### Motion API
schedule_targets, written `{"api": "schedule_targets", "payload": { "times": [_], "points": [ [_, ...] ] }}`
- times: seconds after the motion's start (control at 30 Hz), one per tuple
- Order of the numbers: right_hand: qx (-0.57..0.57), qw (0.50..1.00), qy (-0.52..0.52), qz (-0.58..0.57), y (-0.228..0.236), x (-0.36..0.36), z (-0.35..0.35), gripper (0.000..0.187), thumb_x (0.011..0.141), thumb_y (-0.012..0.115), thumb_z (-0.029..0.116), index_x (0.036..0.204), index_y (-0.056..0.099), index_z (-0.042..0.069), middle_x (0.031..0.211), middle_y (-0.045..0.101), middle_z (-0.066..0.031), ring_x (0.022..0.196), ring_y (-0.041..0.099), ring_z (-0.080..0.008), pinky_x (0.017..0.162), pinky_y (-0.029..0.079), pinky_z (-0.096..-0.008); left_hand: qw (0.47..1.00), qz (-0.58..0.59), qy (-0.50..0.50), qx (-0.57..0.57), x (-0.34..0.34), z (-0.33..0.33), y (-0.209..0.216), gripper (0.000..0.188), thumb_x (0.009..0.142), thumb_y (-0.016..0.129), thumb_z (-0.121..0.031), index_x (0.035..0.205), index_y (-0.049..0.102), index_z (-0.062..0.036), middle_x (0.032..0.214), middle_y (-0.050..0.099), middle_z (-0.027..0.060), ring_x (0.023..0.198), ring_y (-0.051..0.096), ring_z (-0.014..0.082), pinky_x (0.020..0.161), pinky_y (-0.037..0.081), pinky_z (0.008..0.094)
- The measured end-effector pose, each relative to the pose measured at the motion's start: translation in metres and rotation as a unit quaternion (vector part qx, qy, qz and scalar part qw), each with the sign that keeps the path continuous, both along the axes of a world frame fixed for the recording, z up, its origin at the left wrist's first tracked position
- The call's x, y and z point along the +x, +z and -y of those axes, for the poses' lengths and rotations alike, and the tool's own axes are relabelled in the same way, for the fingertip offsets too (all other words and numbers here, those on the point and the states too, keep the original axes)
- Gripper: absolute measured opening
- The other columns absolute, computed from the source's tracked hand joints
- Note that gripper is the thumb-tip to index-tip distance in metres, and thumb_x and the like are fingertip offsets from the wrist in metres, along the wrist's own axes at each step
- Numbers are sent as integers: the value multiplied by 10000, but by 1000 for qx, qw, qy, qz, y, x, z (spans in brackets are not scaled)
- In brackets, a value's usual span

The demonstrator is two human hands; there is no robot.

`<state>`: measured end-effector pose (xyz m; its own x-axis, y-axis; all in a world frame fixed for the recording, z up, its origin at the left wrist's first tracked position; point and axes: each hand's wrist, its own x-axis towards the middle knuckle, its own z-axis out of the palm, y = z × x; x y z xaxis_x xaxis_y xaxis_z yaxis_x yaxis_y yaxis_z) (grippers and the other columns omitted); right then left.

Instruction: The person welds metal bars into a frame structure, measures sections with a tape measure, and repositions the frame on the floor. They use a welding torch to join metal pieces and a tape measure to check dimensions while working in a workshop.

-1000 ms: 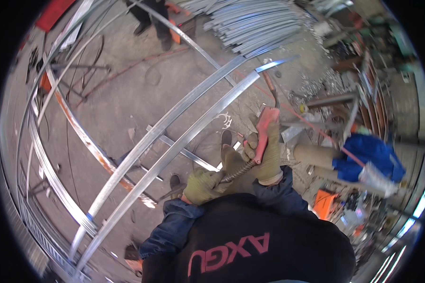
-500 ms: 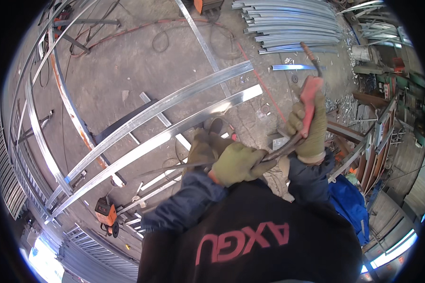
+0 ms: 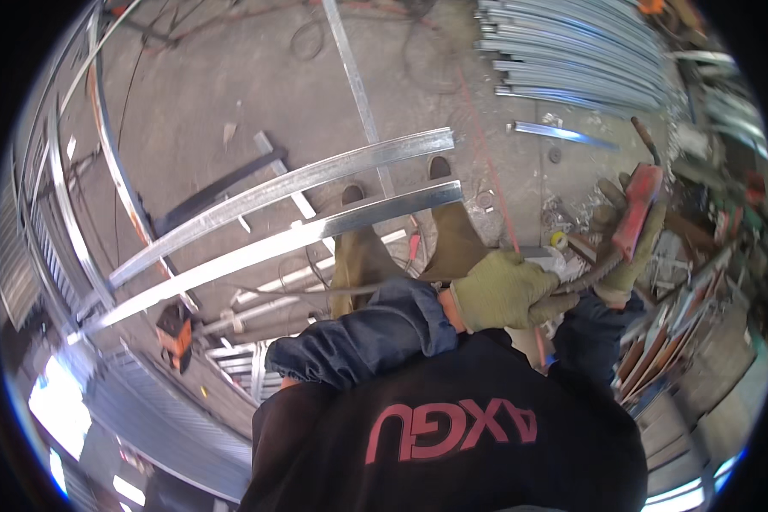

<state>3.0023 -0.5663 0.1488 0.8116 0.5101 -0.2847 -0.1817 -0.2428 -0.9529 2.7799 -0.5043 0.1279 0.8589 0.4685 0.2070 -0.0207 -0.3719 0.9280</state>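
My right hand, in an olive-green work glove, is wrapped round the red handle of a welding torch. Its bent neck and coppery nozzle point up and away, well off the metal frame. Closed round the dark torch cable just behind the handle is my left hand, gloved in the same green. More cable trails to the left, past my sleeve. In front of my legs run two long galvanised steel channels, a farther one and a nearer one, both raised off the floor.
A stack of steel channels lies at the far right, with a short bluish channel before it. An orange-and-black wheeled machine stands at left. Scrap metal crowds the right side. My boots are between the channels.
Both hands have moved to the right with the torch and cable, relative to my body. The view has shifted, and my legs now show apart beneath the nearer channel.
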Motion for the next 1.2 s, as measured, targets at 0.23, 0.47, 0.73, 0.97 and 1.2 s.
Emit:
{"api": "schedule_targets", "payload": {
  "times": [0.23,0.47,0.73,0.97,1.2],
  "points": [
    [-100,988,120,12,-107,78,48,689,1136,498,583,1565,512,45,1342,723,-162,929,736,-222,763,620,-336,987,-29,77,-138,54,7,-51,313,939,820,-366,832,752,-80,666,669,99,571,696,310,567,557,434],
    [-142,973,134,121,-86,23,-9,731,1133,469,619,1584,494,45,1429,666,-183,1032,736,-264,781,634,-355,982,-1,130,-138,82,9,-50,354,964,789,-415,845,740,-86,619,649,99,552,689,310,549,561,419],
    [-159,963,69,207,-76,24,-53,779,1129,437,660,1606,473,45,1527,600,-206,1149,735,-313,801,650,-377,987,6,89,-131,113,19,-33,508,1020,683,-528,818,676,-62,574,614,133,520,671,352,539,552,464],
    [-55,990,-5,131,-84,41,-84,878,1109,412,715,1581,462,-24,1435,670,-206,1092,781,-341,726,657,-345,988,20,115,-98,140,21,-42,515,1026,675,-526,831,688,-50,652,654,126,531,671,352,554,562,471],
    [106,991,79,36,-101,53,-86,871,1136,406,654,1666,362,-36,1439,674,-253,1070,793,-384,790,670,-370,985,-140,64,-83,120,-14,-24,536,959,748,-551,1020,734,-19,640,626,95,593,697,317,577,573,441]
  ]
}}
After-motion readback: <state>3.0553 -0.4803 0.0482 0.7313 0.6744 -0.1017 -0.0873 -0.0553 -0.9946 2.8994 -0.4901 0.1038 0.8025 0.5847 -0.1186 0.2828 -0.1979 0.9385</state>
